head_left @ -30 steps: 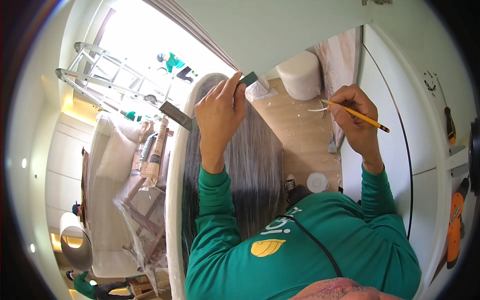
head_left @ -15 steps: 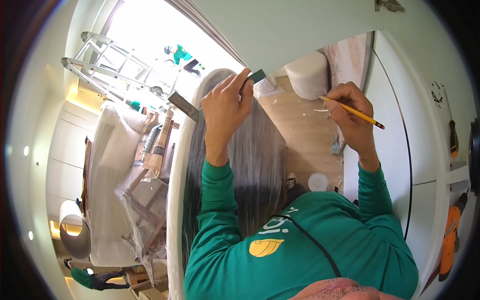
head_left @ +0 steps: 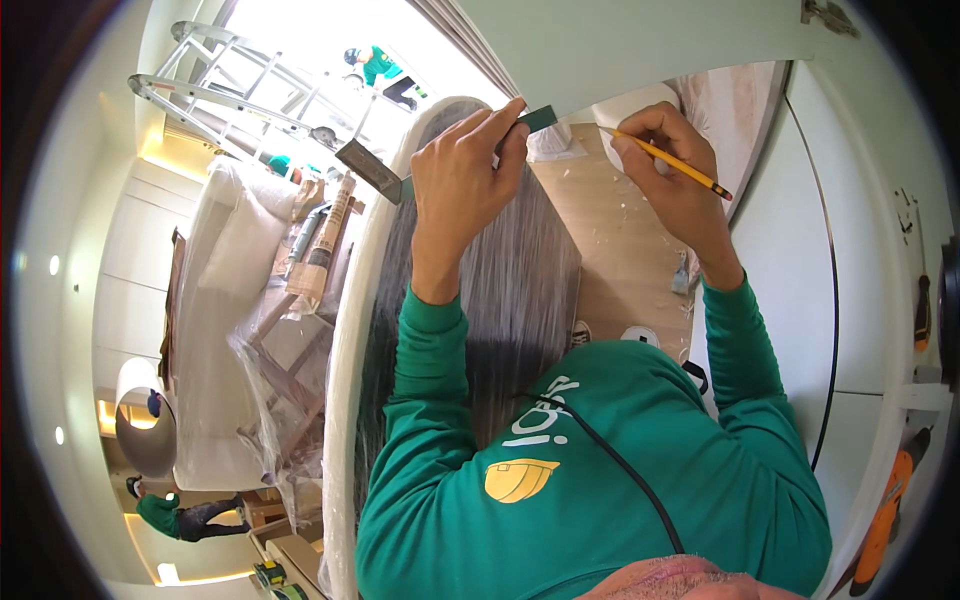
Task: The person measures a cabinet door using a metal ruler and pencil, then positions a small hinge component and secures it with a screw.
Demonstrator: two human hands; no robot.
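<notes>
My left hand [head_left: 462, 180] is closed around what looks like a try square, its wide stock [head_left: 368, 170] sticking out on the left and its dark blade end [head_left: 540, 119] on the right. That blade end lies close to the edge of a pale cabinet door panel [head_left: 640, 45]. In my right hand [head_left: 675, 170] is a yellow pencil [head_left: 680, 167], pinched with its point toward the left, near the panel's lower edge. Whether the point touches the panel I cannot tell. Below my left hand stands a large piece wrapped in clear film [head_left: 500, 300].
A metal hinge [head_left: 828, 16] sits on the panel. On the right are a screwdriver [head_left: 921, 315] and an orange-handled tool [head_left: 888, 510]. A scraper [head_left: 681, 273] lies on the floor. At left stand a stepladder [head_left: 230, 90] and a plastic-covered sofa [head_left: 215, 330]. Co-workers [head_left: 382, 68] are farther off.
My right hand with the pencil has moved left and up, closer to the square. My left hand keeps its grip on the square. The whole view has shifted slightly.
</notes>
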